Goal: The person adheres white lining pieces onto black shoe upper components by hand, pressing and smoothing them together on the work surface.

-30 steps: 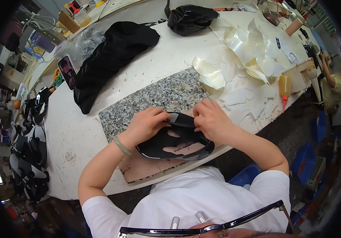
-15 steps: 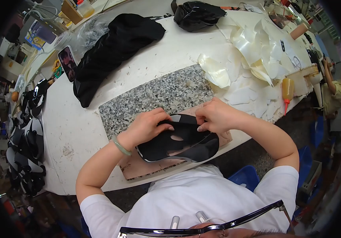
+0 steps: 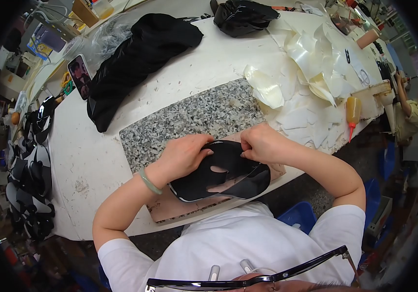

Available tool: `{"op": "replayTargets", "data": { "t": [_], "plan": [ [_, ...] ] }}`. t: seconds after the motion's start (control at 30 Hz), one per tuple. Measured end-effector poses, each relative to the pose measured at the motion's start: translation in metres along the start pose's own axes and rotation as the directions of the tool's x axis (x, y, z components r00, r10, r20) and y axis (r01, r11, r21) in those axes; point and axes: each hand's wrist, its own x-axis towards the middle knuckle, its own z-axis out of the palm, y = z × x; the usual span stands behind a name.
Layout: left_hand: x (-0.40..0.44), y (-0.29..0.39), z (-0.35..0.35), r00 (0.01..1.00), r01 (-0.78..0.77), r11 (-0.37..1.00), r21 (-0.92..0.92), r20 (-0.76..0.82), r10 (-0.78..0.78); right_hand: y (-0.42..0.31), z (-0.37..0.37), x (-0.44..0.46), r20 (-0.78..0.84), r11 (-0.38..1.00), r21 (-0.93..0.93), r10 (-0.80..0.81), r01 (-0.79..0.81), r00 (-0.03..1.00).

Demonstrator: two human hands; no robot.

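A black shoe upper [image 3: 228, 163], flat with cut-out openings, lies over the near part of the stone slab [image 3: 184, 117] and its pinkish board [image 3: 170, 204]. My left hand [image 3: 184, 153] pinches the upper's far edge at the left, thumb against fingers. At the far right edge of the same piece, my right hand [image 3: 260, 143] grips it between thumb and curled fingers. The far edge runs between both hands. Through the openings some of the pinkish surface shows.
Black cloth [image 3: 143, 58] and a phone [image 3: 79, 73] lie at the back left. Black and grey cut pieces [image 3: 28, 194] pile up on the left. Translucent sheets [image 3: 311, 63] and a glue bottle [image 3: 353, 112] are on the right. Beyond stands another person [image 3: 411, 117].
Along the upper's far edge, the grey strip that showed between my hands has turned out of sight, and the edge now looks black. Both hands keep their hold with small shifts.
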Motion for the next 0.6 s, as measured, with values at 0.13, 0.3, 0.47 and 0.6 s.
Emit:
{"op": "replayTargets", "data": {
  "t": [0.13,0.3,0.47,0.6],
  "plan": [
    [0.012,0.002,-0.004,0.981,-0.181,0.971,0.157,0.097,0.167,0.005,0.015,-0.008,-0.163,0.981,-0.137,-0.156,0.134,0.974],
    [0.042,0.015,0.014,0.963,-0.268,0.959,0.091,0.057,0.263,0.003,0.009,-0.018,-0.264,0.986,-0.163,-0.007,-0.037,0.964],
    [0.061,0.020,0.033,0.947,-0.304,0.953,0.015,0.111,0.300,-0.001,-0.009,-0.032,0.081,0.993,-0.060,0.106,-0.101,0.991],
    [0.054,0.027,0.031,0.921,-0.388,0.919,-0.071,0.002,0.389,0.000,-0.006,-0.030,0.218,0.992,-0.125,0.014,0.014,0.976]
  ]
}}
